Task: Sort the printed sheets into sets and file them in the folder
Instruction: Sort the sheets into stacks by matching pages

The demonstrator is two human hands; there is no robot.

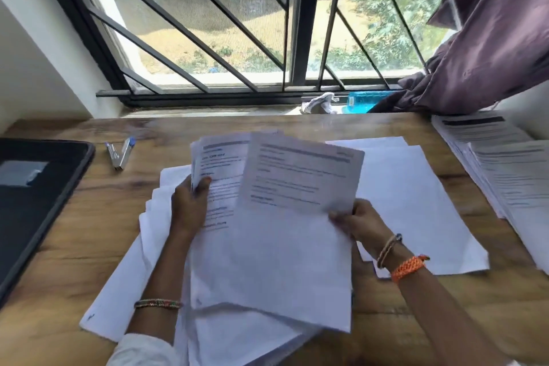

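My left hand (pixel 191 205) grips a bundle of printed sheets (pixel 222 175) by its left edge, thumb on the printed face. My right hand (pixel 355 224) pinches one printed sheet (pixel 300 184) at its right edge and holds it over the bundle. Under both hands lies a loose spread of white sheets (pixel 166 187), blank side up. Another white pile (pixel 416 205) lies to the right. Two stacks of printed sheets (pixel 505 175) sit at the table's right edge. The dark folder (pixel 38 205) lies shut-looking at the far left.
A stapler (pixel 118 153) lies on the wooden table (pixel 89 241) between the folder and the papers. On the window sill behind are a white cloth (pixel 319 102) and a blue item (pixel 367 99). A purple curtain (pixel 490 47) hangs at the right.
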